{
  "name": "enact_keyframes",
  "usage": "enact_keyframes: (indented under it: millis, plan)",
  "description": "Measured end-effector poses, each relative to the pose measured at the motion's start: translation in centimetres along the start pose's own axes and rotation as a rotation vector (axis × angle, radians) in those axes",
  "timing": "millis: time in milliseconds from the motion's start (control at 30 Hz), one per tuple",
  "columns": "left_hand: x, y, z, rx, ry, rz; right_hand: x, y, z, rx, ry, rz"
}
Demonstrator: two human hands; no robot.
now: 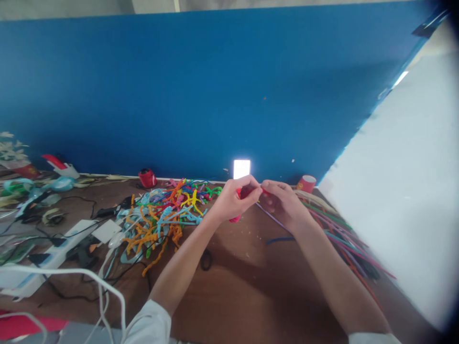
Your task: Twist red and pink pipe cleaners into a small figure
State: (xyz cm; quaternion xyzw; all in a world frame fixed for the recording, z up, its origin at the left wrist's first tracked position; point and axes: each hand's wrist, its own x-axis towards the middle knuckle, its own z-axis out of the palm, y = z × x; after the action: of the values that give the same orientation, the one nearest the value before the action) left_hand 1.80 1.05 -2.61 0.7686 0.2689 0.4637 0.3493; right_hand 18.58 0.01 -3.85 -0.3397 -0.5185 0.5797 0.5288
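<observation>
My left hand (234,198) and my right hand (285,203) meet above the table, fingertips pinched close together. Between them is a small red piece (265,192), which looks like a pipe cleaner; its full shape is hidden by the fingers. More red shows inside the curl of my left hand, and a pinkish-red object (235,219) peeks out below it. A brightly lit white square (241,169) stands just behind my left hand. Under my right hand lie a purple pipe cleaner (274,219) and a blue one (280,240).
Left of my hands is a heap of twisted pipe cleaners (161,215). Long straight pipe cleaners (344,239) lie at the right beside a red cup (307,183). A white power strip (53,258) with cables is at left. A blue partition (215,95) rises behind the table (229,296).
</observation>
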Motion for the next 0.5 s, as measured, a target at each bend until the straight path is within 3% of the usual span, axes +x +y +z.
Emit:
enact_keyframes:
  millis: [200,500]
  plan:
    - [-0.1,0.4,-0.2,-0.115,-0.074,-0.195,-0.6,-0.2,0.0,-0.159,0.023,-0.140]
    - [0.4,-0.5,0.0,-0.096,-0.118,-0.181,-0.5,-1.1,-1.2,-0.616,0.068,-0.366]
